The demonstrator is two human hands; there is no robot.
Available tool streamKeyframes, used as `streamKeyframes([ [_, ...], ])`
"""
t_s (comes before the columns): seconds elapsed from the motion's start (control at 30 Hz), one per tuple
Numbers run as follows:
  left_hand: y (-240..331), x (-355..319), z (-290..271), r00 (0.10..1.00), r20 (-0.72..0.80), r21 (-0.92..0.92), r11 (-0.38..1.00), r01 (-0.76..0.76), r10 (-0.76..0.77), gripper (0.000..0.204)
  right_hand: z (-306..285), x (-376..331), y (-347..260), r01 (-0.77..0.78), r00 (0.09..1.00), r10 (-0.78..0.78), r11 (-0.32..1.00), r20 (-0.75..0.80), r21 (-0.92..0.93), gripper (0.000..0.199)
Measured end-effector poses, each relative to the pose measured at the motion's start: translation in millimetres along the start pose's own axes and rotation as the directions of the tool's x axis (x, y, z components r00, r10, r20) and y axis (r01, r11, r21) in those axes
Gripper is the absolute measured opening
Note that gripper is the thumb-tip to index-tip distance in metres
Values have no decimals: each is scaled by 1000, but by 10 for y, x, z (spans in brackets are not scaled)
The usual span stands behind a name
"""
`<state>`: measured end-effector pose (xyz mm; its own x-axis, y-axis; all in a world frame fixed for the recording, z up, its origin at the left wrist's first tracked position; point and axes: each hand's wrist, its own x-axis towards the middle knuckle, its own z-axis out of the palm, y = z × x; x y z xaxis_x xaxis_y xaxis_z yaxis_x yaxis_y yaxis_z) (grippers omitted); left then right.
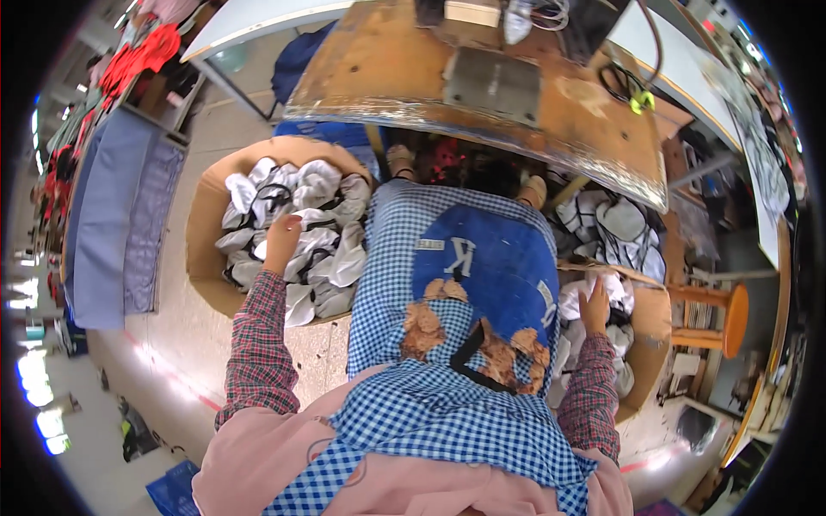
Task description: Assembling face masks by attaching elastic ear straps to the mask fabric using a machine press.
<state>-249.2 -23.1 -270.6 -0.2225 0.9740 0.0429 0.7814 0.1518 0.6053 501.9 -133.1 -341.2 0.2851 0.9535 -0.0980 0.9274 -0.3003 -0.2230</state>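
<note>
At my left, a cardboard box [206,258] holds a heap of white cloth pieces [314,185] with black edging, their exact kind unclear. My left hand [282,241] is over this heap, its fingers curled; whatever they may grip is hidden. On the other side, my right hand [594,308] hovers at or just touches similar white cloth pieces [621,292] in a second cardboard box [658,344]. Its fingers are stretched and apart, with nothing seen in them. A blue checked apron [370,284] covers my lap between the boxes.
A worn wooden worktable [370,77] with a metal plate [492,86] stands ahead of my knees. More white and black pieces [624,219] lie beneath its right end. An orange wooden stool [733,320] is at the right, and a blue-grey covered bin [112,215] at the far left.
</note>
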Motion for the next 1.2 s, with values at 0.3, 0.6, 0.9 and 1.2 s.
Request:
streamKeyframes([
  [0.3, -205, -364, -98, 978, -120, -58, 984, 167, -173, 27, 238, -339, 11, 12, 991, -16, 999, 135, 34, 67],
  [0.6, 312, -728, -986, 816, 298, 534, 795, 288, -496, 56, -456, -382, -397, 75, 952, -65, 997, -299, 21, 37],
  [0.9, -141, -962, -710, 853, 281, 333, 878, 343, -440, 42, -869, -257, -1030, 323, 869, -262, 943, -420, 81, 27],
  [1.2, 452, -322, -1132, 948, -240, -168, 971, 173, -210, 26, -1332, -49, -1736, 446, 767, -300, 885, -567, 134, 23],
])
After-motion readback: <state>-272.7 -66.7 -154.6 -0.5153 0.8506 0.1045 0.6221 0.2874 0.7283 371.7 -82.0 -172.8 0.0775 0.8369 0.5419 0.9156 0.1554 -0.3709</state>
